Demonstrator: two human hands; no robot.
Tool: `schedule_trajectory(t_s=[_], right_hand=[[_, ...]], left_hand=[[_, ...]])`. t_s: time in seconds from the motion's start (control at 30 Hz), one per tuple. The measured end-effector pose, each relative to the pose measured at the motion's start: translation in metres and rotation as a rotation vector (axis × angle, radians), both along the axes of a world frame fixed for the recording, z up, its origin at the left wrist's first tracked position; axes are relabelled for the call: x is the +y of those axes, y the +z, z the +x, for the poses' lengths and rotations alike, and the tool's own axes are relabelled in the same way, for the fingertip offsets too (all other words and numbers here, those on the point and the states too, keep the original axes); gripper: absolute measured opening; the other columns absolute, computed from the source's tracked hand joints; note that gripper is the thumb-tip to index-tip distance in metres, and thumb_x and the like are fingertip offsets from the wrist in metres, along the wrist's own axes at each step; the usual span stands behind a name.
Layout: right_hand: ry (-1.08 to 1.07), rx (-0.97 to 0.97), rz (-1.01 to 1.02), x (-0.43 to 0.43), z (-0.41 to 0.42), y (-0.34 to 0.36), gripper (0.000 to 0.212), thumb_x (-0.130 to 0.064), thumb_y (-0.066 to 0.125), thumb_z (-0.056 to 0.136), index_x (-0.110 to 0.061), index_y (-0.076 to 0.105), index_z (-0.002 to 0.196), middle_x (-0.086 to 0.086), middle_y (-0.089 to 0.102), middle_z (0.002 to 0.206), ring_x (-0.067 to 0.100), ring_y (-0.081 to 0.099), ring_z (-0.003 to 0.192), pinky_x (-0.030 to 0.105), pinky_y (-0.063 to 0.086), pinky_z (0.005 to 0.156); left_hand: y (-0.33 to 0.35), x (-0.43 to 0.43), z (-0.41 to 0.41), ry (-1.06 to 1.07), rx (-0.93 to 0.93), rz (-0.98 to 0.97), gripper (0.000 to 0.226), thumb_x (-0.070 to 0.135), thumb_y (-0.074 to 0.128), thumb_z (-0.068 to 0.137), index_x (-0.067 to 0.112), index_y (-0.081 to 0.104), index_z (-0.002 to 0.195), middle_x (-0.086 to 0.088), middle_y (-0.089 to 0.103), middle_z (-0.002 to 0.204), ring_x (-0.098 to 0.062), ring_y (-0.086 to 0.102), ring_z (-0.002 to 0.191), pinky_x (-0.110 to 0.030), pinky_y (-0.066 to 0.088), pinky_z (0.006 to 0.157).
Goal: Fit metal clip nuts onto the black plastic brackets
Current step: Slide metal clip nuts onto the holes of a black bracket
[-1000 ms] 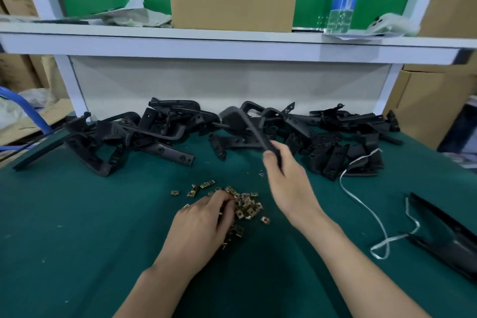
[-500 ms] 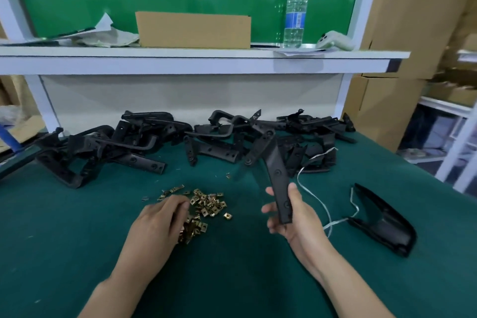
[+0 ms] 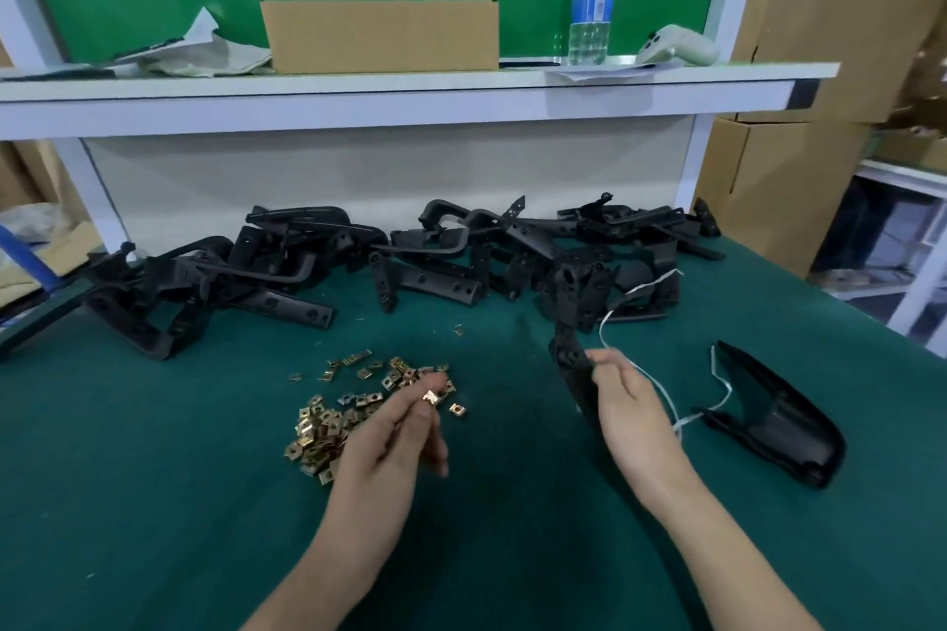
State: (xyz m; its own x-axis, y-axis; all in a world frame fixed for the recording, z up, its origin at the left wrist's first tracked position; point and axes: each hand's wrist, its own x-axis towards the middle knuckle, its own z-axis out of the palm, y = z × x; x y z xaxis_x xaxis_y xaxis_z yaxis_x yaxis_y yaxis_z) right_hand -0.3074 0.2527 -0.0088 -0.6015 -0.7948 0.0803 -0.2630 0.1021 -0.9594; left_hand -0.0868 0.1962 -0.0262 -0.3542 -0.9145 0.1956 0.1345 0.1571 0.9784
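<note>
Clip nut pinched in my left hand hangs over the pile of clip nuts, left of the black bracket gripped in my right hand, its long axis running away from me, so the nut must travel rightward.

Two hands: left hand pinching one clip nut, right hand gripping one bracket. Worktop: one heap of clip nuts, too many to count; one tangled pile of brackets, well over ten; one black cover; one white cord. Shelf: one box, one bottle.
</note>
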Motion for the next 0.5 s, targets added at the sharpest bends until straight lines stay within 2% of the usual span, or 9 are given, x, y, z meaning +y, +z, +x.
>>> schedule_trajectory(t_s=[0.1, 0.23, 0.3, 0.33, 0.5], right_hand=[[-0.033, 0.262, 0.043, 0.004, -0.001, -0.006, 0.026, -0.041, 0.034, 0.099, -0.037, 0.056, 0.085, -0.002, 0.062, 0.068, 0.019, 0.056, 0.068, 0.035, 0.045, 0.066], [-0.068, 0.602, 0.189, 0.003, 0.002, -0.011, 0.032, -0.046, 0.031, 0.097, -0.028, 0.042, 0.074, -0.004, 0.055, 0.061, 0.028, 0.053, 0.067, 0.040, 0.040, 0.058], [-0.072, 0.677, 0.238, 0.002, 0.003, -0.013, 0.032, -0.044, 0.033, 0.099, -0.028, 0.038, 0.071, -0.004, 0.053, 0.060, 0.034, 0.052, 0.067, 0.039, 0.037, 0.057], [-0.072, 0.701, 0.253, 0.001, 0.003, -0.014, 0.033, -0.044, 0.034, 0.099, -0.027, 0.037, 0.071, -0.004, 0.052, 0.060, 0.036, 0.051, 0.067, 0.039, 0.036, 0.057], [-0.048, 0.787, 0.278, 0.001, 0.003, -0.014, 0.033, -0.045, 0.036, 0.099, -0.023, 0.040, 0.074, -0.005, 0.052, 0.060, 0.035, 0.052, 0.066, 0.038, 0.035, 0.057]], left_hand=[[-0.003, -0.001, 0.001, -0.010, -0.007, 0.022, 0.035, 0.015, 0.049, 0.103, 0.039, 0.072, 0.115, 0.001, 0.063, 0.082, -0.017, 0.060, 0.073, -0.034, 0.052, 0.072], [-0.001, -0.003, 0.001, -0.008, 0.004, 0.040, 0.026, 0.019, 0.056, 0.099, 0.038, 0.073, 0.108, 0.000, 0.068, 0.089, -0.017, 0.061, 0.072, -0.027, 0.053, 0.069], [0.000, -0.003, 0.001, -0.008, 0.018, 0.066, 0.020, 0.029, 0.062, 0.091, 0.033, 0.073, 0.107, -0.001, 0.069, 0.090, -0.016, 0.061, 0.071, -0.026, 0.054, 0.067], [-0.001, -0.004, 0.001, -0.010, 0.026, 0.076, 0.024, 0.033, 0.063, 0.087, 0.029, 0.073, 0.108, -0.001, 0.070, 0.091, -0.016, 0.061, 0.071, -0.025, 0.054, 0.067], [-0.004, -0.006, 0.001, -0.026, 0.078, 0.121, 0.034, 0.034, 0.067, 0.081, 0.017, 0.070, 0.109, -0.002, 0.071, 0.091, -0.014, 0.060, 0.069, -0.024, 0.053, 0.064]])
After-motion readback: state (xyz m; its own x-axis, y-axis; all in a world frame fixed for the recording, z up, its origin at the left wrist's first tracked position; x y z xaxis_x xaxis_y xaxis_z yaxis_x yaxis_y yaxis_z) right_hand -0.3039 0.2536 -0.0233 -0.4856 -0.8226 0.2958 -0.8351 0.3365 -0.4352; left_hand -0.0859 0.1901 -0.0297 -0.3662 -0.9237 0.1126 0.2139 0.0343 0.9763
